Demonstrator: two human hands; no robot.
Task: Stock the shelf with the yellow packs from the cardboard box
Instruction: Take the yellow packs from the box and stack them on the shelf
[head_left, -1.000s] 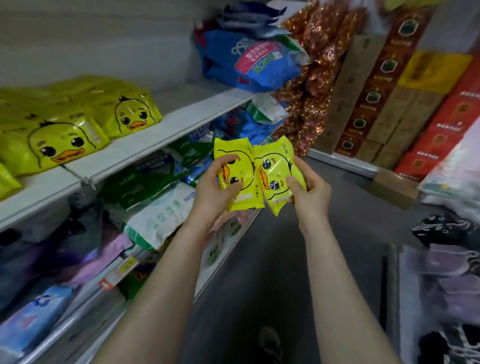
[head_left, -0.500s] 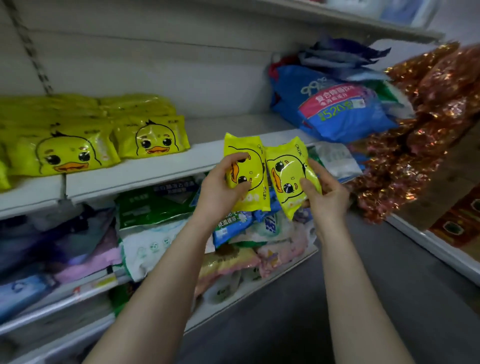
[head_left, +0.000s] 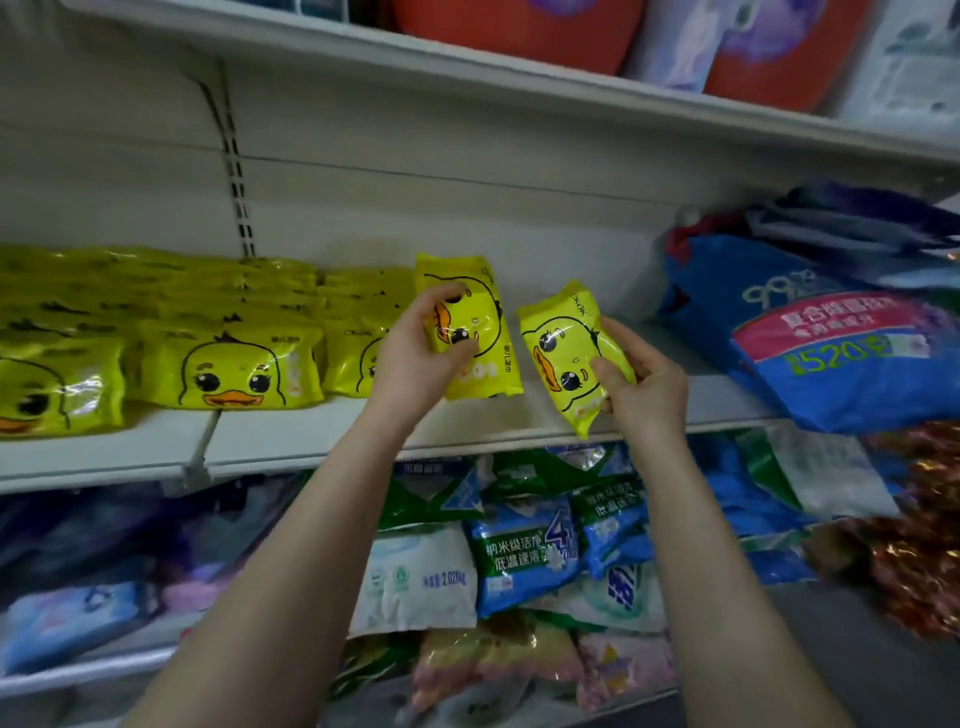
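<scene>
Hands hover before the shelf (head_left: 311, 441). The left hand (head_left: 415, 358) curls its fingers round one yellow pack (head_left: 491, 358), held upright; the right hand (head_left: 647, 387) pinches a second yellow pack (head_left: 558, 348), tilted, just beside the first but apart. Left of the hands lie stacked yellow packs (head_left: 234, 358) on that shelf; right of them, a blue bag (head_left: 831, 364).

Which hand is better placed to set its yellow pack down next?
Left, probably. The left hand holds its yellow pack right beside the end of the shelved row, over the shelf. The right hand holds the other pack farther right, tilted, near the front edge.
</scene>
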